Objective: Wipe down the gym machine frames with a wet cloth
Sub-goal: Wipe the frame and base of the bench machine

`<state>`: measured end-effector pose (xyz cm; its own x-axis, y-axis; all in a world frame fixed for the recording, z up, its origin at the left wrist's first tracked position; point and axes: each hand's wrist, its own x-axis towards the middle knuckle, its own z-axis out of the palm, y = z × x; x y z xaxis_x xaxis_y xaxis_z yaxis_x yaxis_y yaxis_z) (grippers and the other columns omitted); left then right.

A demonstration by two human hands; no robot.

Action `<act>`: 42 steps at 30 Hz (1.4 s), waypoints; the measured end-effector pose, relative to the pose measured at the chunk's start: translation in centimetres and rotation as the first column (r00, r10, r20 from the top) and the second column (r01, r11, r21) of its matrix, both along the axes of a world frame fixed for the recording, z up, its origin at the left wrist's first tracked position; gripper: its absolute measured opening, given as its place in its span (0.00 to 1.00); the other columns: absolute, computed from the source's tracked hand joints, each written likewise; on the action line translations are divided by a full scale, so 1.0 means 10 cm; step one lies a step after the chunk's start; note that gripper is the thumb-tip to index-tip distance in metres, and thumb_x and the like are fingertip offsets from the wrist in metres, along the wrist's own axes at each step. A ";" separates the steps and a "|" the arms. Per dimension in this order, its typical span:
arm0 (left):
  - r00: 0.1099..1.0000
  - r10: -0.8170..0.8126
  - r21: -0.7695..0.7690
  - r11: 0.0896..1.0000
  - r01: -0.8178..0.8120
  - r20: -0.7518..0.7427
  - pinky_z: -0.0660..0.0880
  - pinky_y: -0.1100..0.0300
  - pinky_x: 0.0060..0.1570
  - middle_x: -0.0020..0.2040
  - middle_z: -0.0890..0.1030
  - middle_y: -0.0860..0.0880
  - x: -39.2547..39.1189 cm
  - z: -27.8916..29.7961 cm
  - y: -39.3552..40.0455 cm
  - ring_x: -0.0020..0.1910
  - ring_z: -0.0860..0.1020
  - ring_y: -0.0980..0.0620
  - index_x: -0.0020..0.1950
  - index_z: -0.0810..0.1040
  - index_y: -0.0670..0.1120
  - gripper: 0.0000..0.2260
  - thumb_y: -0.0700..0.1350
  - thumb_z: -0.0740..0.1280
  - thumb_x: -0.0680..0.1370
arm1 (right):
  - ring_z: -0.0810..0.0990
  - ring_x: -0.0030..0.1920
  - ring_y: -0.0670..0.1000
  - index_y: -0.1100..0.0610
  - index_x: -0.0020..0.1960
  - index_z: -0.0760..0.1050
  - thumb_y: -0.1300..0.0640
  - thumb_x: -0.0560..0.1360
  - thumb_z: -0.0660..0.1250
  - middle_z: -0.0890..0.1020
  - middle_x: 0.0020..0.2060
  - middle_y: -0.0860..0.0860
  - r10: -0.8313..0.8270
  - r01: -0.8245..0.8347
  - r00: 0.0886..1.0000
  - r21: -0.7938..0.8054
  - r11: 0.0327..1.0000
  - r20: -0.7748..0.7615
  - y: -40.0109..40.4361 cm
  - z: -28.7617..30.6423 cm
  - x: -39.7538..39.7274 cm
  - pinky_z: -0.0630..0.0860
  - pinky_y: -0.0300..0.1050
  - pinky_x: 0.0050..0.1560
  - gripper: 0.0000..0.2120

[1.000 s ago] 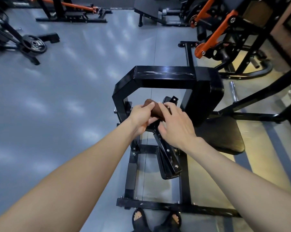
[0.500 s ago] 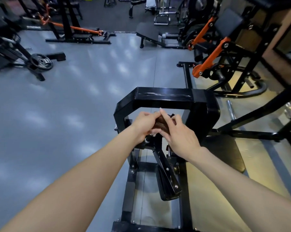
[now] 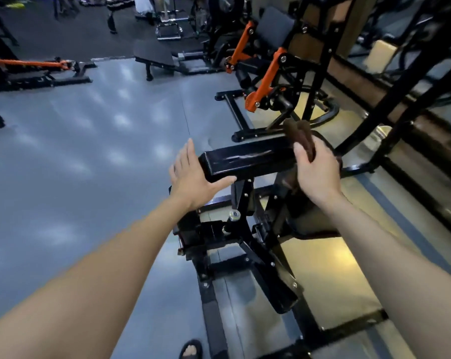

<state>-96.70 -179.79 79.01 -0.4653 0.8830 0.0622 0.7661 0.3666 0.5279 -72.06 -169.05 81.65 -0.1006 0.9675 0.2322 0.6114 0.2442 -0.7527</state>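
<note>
- The brown cloth [image 3: 300, 141] is held bunched in the right hand [image 3: 317, 172], fingers curled round it, above the right end of the black top crossbar [image 3: 245, 159] of the machine frame [image 3: 247, 229].
- The left hand [image 3: 190, 177] is seen flat and spread, holding nothing, at the left end of the same crossbar; contact appears likely, but cannot be confirmed.
- Streaks are noted on the crossbar's upper face; whether they are moisture or wear cannot be told.
- The cloth is not pressed to any surface at this moment.
- It is judged that the crossbar is next to be wiped, and that the lower uprights, the base rails and the neighbouring orange-armed machine [image 3: 268, 73] remain outstanding.
</note>
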 end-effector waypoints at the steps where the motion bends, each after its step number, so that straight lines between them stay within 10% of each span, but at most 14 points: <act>1: 0.998 -0.057 -0.025 0.998 0.058 0.036 0.47 0.45 0.80 0.84 0.49 0.49 -0.08 -0.06 0.06 0.82 0.49 0.46 0.83 0.39 0.47 0.60 0.77 0.67 0.68 | 0.79 0.56 0.52 0.49 0.70 0.74 0.42 0.85 0.58 0.80 0.57 0.49 -0.088 0.085 0.994 -0.040 0.996 -0.066 0.03 -0.02 0.01 0.72 0.46 0.53 0.19; 5: 0.988 -0.136 0.000 0.991 0.137 0.071 0.68 0.41 0.70 0.69 0.72 0.49 -0.23 -0.24 0.23 0.68 0.70 0.45 0.74 0.63 0.50 0.48 0.81 0.62 0.65 | 0.78 0.60 0.53 0.49 0.70 0.73 0.42 0.85 0.55 0.80 0.60 0.49 -0.279 0.255 0.950 -0.163 0.953 -0.143 0.04 -0.07 0.01 0.72 0.48 0.59 0.19; 9: 0.987 -0.159 -0.005 0.987 0.159 -0.021 0.67 0.44 0.70 0.69 0.70 0.47 -0.25 -0.30 0.24 0.67 0.69 0.43 0.76 0.61 0.47 0.48 0.80 0.61 0.68 | 0.81 0.60 0.59 0.47 0.72 0.71 0.39 0.82 0.53 0.80 0.61 0.51 -0.306 0.254 0.942 -0.302 0.919 -0.139 0.01 -0.01 -0.06 0.79 0.63 0.63 0.23; 14: 0.989 -0.143 0.068 0.987 0.144 -0.025 0.69 0.45 0.68 0.66 0.71 0.48 -0.27 -0.37 0.25 0.65 0.68 0.45 0.76 0.61 0.47 0.49 0.80 0.61 0.67 | 0.84 0.38 0.57 0.57 0.62 0.73 0.40 0.85 0.51 0.84 0.45 0.58 -0.406 0.275 0.873 -0.415 0.867 -0.269 0.12 0.06 -0.13 0.83 0.54 0.45 0.24; 19: 0.991 -0.130 0.080 0.988 0.130 -0.008 0.68 0.45 0.69 0.67 0.70 0.49 -0.26 -0.38 0.26 0.66 0.68 0.45 0.77 0.60 0.48 0.48 0.79 0.63 0.68 | 0.79 0.60 0.61 0.50 0.78 0.65 0.43 0.86 0.55 0.79 0.63 0.56 -0.327 0.338 0.898 0.015 0.941 0.296 0.03 0.19 -0.21 0.71 0.48 0.49 0.23; 23: 0.991 -0.130 0.081 0.988 0.130 -0.009 0.67 0.46 0.70 0.69 0.69 0.48 -0.26 -0.36 0.25 0.66 0.68 0.45 0.77 0.58 0.48 0.49 0.79 0.63 0.68 | 0.80 0.51 0.59 0.44 0.81 0.56 0.47 0.85 0.59 0.66 0.72 0.54 -0.208 0.165 0.733 0.128 0.978 0.648 0.02 0.21 -0.32 0.77 0.51 0.40 0.26; 31: 0.988 -0.152 0.063 0.987 0.150 0.018 0.65 0.47 0.71 0.71 0.67 0.48 -0.26 -0.34 0.24 0.69 0.66 0.45 0.79 0.55 0.47 0.49 0.77 0.65 0.69 | 0.79 0.48 0.52 0.41 0.82 0.53 0.43 0.87 0.50 0.58 0.78 0.46 0.017 -0.161 0.646 0.115 0.980 0.763 -0.43 -0.08 -0.59 0.81 0.50 0.38 0.24; 37: 0.982 -0.177 0.022 0.984 0.175 0.073 0.62 0.46 0.74 0.75 0.64 0.48 -0.27 -0.33 0.25 0.73 0.62 0.45 0.81 0.51 0.47 0.51 0.77 0.65 0.69 | 0.80 0.64 0.61 0.45 0.84 0.55 0.52 0.88 0.52 0.60 0.82 0.50 -0.105 0.085 0.669 0.065 0.994 0.736 -0.07 0.20 -0.42 0.81 0.55 0.54 0.24; 42: 0.979 -0.179 0.027 0.984 0.177 0.097 0.63 0.45 0.73 0.73 0.65 0.48 -0.31 -0.35 0.27 0.71 0.63 0.44 0.80 0.53 0.48 0.51 0.76 0.67 0.69 | 0.83 0.48 0.55 0.39 0.82 0.55 0.49 0.87 0.55 0.60 0.81 0.46 0.080 -0.266 0.573 0.093 0.959 0.816 -0.38 0.05 -0.69 0.82 0.51 0.41 0.24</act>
